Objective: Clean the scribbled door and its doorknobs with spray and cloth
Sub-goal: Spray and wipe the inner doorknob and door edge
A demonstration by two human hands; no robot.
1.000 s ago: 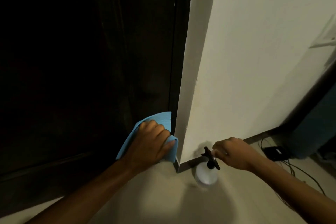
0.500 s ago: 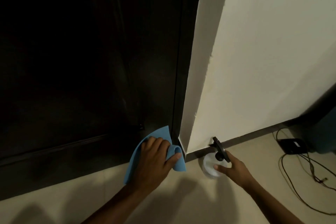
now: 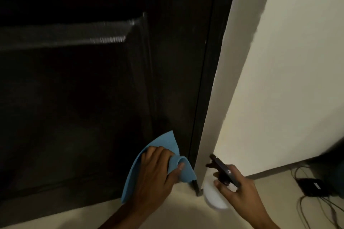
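Dark wooden door (image 3: 93, 98) stood just beyond my left hand (image 3: 154, 176), which clutched a blue cloth (image 3: 163, 145); my right hand (image 3: 234, 189) gripped a white spray bottle (image 3: 212, 197) nearby.

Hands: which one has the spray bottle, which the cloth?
The right hand grips the spray bottle, white body with black trigger head, low beside the wall corner. The left hand holds the blue cloth against the dark door.

Counted up here: one dark door (image 3: 93, 98), one blue cloth (image 3: 162, 156), one spray bottle (image 3: 216, 198), two hands (left hand (image 3: 156, 174), right hand (image 3: 236, 189)), one small black box (image 3: 310, 187) on the floor, and a few tangled cables (image 3: 316, 210).
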